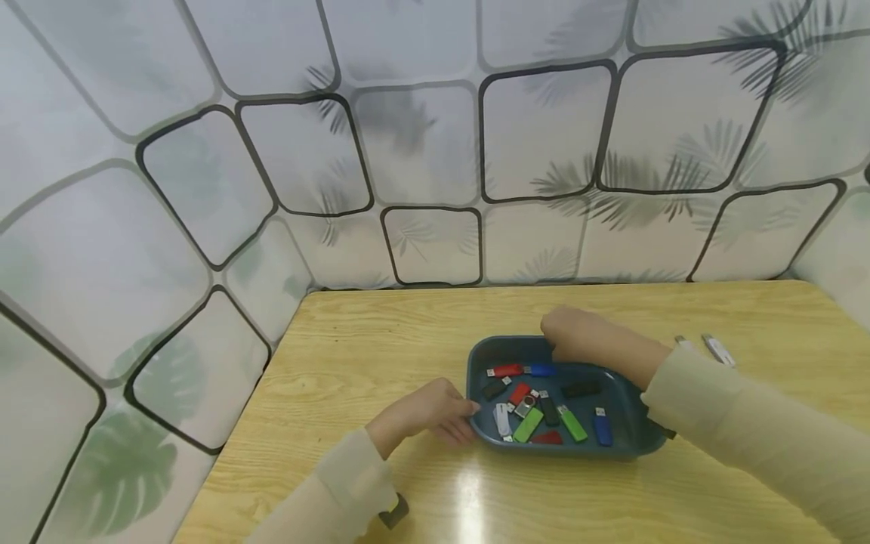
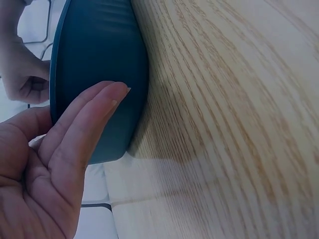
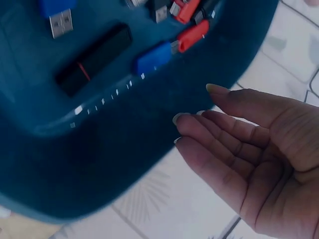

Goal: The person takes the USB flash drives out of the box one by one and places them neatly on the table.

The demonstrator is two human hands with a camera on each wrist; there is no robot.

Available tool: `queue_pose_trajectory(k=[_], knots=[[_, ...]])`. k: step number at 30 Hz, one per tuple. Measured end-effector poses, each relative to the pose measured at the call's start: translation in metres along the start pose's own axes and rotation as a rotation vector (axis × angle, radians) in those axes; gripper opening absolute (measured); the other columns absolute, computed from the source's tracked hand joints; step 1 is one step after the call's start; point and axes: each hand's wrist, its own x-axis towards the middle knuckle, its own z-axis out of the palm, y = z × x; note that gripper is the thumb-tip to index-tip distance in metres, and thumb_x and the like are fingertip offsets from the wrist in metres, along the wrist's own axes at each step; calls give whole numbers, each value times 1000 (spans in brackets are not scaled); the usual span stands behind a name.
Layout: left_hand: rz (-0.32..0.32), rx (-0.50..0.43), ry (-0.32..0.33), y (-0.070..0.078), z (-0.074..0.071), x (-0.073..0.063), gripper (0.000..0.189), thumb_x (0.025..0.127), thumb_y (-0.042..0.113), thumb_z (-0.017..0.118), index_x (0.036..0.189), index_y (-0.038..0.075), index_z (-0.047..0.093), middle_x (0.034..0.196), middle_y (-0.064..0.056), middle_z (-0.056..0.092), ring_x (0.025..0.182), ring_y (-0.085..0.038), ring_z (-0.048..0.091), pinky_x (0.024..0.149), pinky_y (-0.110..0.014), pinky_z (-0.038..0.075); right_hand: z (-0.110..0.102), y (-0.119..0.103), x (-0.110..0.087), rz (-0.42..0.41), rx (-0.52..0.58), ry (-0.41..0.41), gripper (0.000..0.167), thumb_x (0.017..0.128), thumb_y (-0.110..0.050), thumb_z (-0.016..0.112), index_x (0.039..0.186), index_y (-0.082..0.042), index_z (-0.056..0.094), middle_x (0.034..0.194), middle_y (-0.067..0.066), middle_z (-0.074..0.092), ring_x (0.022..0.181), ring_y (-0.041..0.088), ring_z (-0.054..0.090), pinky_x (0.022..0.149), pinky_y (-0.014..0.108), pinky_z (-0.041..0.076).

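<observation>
A dark blue-green plastic tray (image 1: 639, 442) holds several USB sticks, among them a green one (image 1: 572, 423), a blue one (image 1: 602, 427), a red one (image 1: 505, 370) and a black one (image 3: 94, 57). My left hand (image 1: 435, 412) grips the tray's left end; in the left wrist view the thumb goes over the rim and the straight fingers (image 2: 94, 114) lie along the outer wall. At the far rim is my right hand (image 1: 578, 332). Its fingers are loosely bent with the thumb apart, and nothing is between them in the right wrist view.
Two whitish USB sticks lie on the wooden table (image 1: 381, 332) right of the tray, one (image 1: 718, 350) plain to see, the other (image 1: 683, 341) partly behind the right sleeve (image 1: 754, 415). Patterned fabric (image 1: 428, 242) borders the table at the back and left.
</observation>
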Motion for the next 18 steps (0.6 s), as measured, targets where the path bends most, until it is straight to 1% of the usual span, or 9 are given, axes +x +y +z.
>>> queue_pose_trajectory(k=[3,5,10,14,18], knots=[[-20,16,13,1,1,1,28,92,13,57,85,-12,67,78,-24,70,72,-31,71,62,-36,60,9,-4,4,-12,-12,-11,19,71,-3,73,69,-9,55,67,0,53,61,14,48,54,30,47],[-40,44,26,3,1,1,27,92,13,59,83,-11,67,76,-23,70,70,-30,71,60,-35,60,15,-6,7,-6,-24,-37,19,72,-4,73,72,-9,55,70,1,55,63,15,51,57,31,50],[-75,155,37,10,0,1,26,89,12,62,75,-9,69,70,-19,70,66,-29,71,58,-35,60,25,-14,15,16,-69,-110,13,75,-1,71,81,-7,60,77,5,61,70,19,58,64,34,55],[-89,216,26,17,-1,1,27,90,12,62,72,-8,68,68,-18,70,64,-29,70,58,-36,60,28,-17,18,45,-76,-136,13,76,-2,71,82,-8,62,78,5,62,69,17,56,61,36,55],[-93,224,27,21,0,0,27,90,11,61,72,-8,67,68,-17,70,64,-29,70,58,-37,60,29,-17,21,75,-63,-147,12,77,-5,72,82,-8,62,77,4,62,66,16,52,55,36,52]])
